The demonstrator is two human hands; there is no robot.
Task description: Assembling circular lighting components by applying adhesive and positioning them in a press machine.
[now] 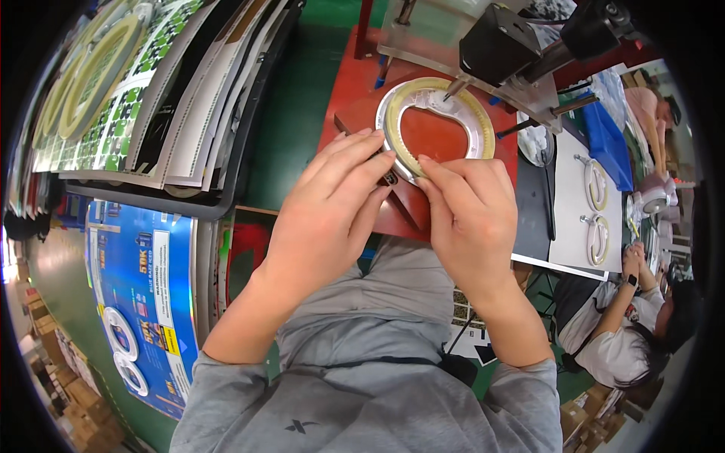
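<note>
A flat white oval ring [486, 143] with a pale yellow toothed band [394, 124] along it lies on a red board [434, 136] in front of me. My left hand [332, 192] is closed at the ring's left edge, its fingertips pressed against the rim. Closed in a pinch at the near edge, my right hand [476, 208] has its thumb and index finger on the ring. A dark metal piece [389, 178] sits beside my left fingertips, partly covered by them. What lies beneath the fingers is hidden.
Above the board stands a clear-plated fixture with a black block [498, 44]. Stacked printed sheets and yellow rings [102, 75] fill a black tray [204, 204] at left. A blue printed sheet [136, 272] is below it. Rings on a white sheet [570, 189], a blue bin [608, 143] and co-workers are right.
</note>
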